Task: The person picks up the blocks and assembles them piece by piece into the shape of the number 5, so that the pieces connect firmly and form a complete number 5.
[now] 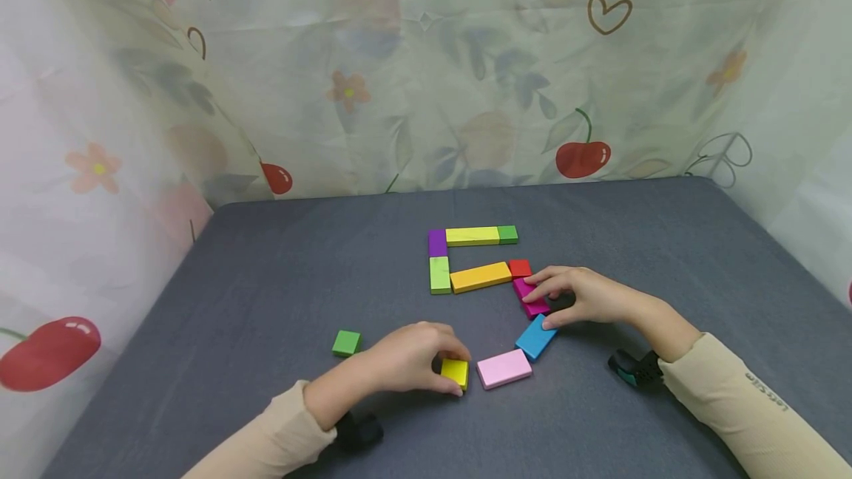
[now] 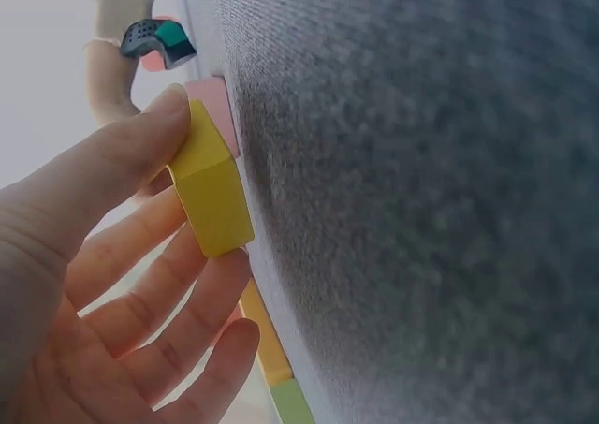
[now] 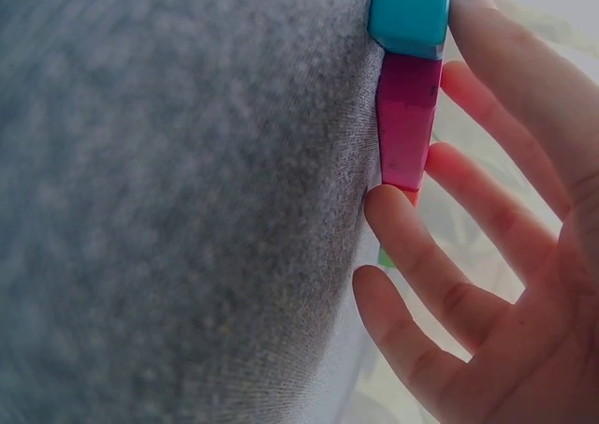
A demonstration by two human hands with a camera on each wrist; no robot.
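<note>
A short yellow block [image 1: 455, 373] is pinched between the thumb and fingers of my left hand [image 1: 416, 357], low at the tabletop. Just right of it lies a pink block [image 1: 504, 369], a small gap apart. My right hand [image 1: 589, 298] spreads over two other blocks: its fingertips touch the magenta block [image 3: 409, 115], and its thumb rests at the blue block [image 1: 536, 337]. Blue and magenta meet end to end at an angle. A red block [image 1: 520, 268] adjoins the magenta one's far end. Parts of the magenta block are hidden by fingers in the head view.
Further back, an orange block [image 1: 481, 277], a light green block [image 1: 440, 275], a purple block [image 1: 437, 243], a long yellow block [image 1: 472, 236] and a green block [image 1: 507, 234] continue the line. Another green block [image 1: 347, 343] lies alone at left on the dark grey table [image 1: 299, 265].
</note>
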